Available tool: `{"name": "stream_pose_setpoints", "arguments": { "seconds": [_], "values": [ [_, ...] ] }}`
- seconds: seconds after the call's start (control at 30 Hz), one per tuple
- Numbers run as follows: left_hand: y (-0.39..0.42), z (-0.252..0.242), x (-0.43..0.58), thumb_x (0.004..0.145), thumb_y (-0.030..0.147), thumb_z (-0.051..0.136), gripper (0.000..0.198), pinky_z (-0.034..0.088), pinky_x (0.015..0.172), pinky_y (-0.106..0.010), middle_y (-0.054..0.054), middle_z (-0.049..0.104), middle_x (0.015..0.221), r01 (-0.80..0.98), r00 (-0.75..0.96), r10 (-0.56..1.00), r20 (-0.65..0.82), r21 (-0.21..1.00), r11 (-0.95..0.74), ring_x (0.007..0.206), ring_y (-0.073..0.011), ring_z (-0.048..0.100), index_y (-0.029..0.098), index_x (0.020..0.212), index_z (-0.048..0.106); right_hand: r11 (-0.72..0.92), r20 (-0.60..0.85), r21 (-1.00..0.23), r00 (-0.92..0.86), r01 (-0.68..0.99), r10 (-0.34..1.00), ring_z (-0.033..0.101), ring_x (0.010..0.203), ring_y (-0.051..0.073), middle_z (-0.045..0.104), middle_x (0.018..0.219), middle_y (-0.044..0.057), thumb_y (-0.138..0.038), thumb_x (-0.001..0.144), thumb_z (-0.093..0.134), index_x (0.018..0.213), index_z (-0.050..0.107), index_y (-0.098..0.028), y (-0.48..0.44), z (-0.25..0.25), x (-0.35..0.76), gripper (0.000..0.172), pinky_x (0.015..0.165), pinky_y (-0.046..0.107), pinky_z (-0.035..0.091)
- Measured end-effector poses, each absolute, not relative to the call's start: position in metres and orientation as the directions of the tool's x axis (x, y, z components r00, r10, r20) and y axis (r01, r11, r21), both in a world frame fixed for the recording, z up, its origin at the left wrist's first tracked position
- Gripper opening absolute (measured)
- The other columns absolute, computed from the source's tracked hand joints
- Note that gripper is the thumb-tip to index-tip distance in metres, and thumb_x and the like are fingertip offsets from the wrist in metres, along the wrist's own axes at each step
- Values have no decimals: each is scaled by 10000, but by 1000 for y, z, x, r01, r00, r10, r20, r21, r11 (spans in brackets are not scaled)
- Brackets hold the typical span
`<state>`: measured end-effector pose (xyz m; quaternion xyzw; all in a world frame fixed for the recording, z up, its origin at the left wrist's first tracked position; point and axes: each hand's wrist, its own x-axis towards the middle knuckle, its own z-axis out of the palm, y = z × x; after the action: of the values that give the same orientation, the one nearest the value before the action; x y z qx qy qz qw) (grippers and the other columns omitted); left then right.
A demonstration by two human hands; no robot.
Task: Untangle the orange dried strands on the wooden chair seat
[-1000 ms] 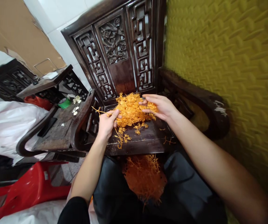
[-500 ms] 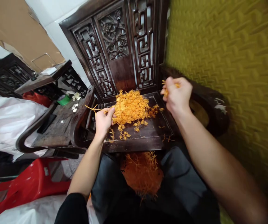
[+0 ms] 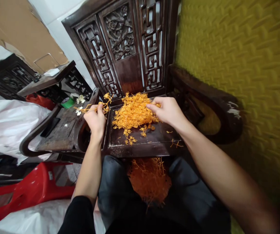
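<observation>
A heap of small orange, flower-like plastic pieces (image 3: 136, 112) lies on the dark wooden chair seat (image 3: 144, 141). To the left of the heap, my left hand (image 3: 95, 122) is closed around a thin, branched orange plastic stem (image 3: 108, 100), which sticks out on both sides of the fist. At the heap's right edge is my right hand (image 3: 167, 110), thumb and fingers pinched together. A bit of orange shows at those fingertips; how much they hold is hidden. A few loose sprigs (image 3: 130, 140) lie in front of the heap.
Between my knees, below the seat, sits an orange-brown container with thin orange stems (image 3: 149, 182). The carved chair back (image 3: 127, 71) rises behind the heap, with a curved armrest (image 3: 224, 107) at right. A red plastic stool (image 3: 36, 185) and white sacks (image 3: 10, 126) are at left.
My right hand has come down and left to the heap's edge, from above the armrest. My left hand has drawn left, away from the heap, with the branched stem.
</observation>
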<state>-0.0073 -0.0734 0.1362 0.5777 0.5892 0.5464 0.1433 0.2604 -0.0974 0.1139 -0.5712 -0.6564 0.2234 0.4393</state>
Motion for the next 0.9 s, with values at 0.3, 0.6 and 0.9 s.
{"name": "stream_pose_setpoints", "arguments": {
  "seconds": [0.3, 0.6, 0.9],
  "values": [
    [-96, 124, 38, 862, 486, 710, 324, 364, 445, -238, 3, 652, 600, 316, -23, 963, 267, 916, -246, 409, -103, 509, 172, 784, 689, 353, 308, -898, -199, 263, 930, 669, 805, 222, 760, 959, 94, -501, 880, 679, 1026, 772, -189, -109, 108, 205, 357, 795, 376, 506],
    [-74, 139, -20, 935, 357, 631, 231, 437, 709, -270, -31, 673, 676, 761, 43, 806, 591, 503, -410, 657, -180, 608, 193, 800, 725, 257, 259, -949, -12, 181, 966, 579, 523, 144, 738, 849, 62, -474, 919, 620, 898, 699, -172, -102, 112, 242, 313, 597, 316, 448],
    [-91, 126, -12, 917, 295, 652, 146, 433, 723, -286, -59, 699, 786, 666, 537, 752, 381, 356, -656, 725, -195, 629, 213, 817, 719, 294, 179, -861, -293, 416, 939, 597, 669, 176, 694, 715, 44, -557, 814, 748, 827, 785, -173, -96, 115, 247, 386, 678, 327, 446]
  ]
}}
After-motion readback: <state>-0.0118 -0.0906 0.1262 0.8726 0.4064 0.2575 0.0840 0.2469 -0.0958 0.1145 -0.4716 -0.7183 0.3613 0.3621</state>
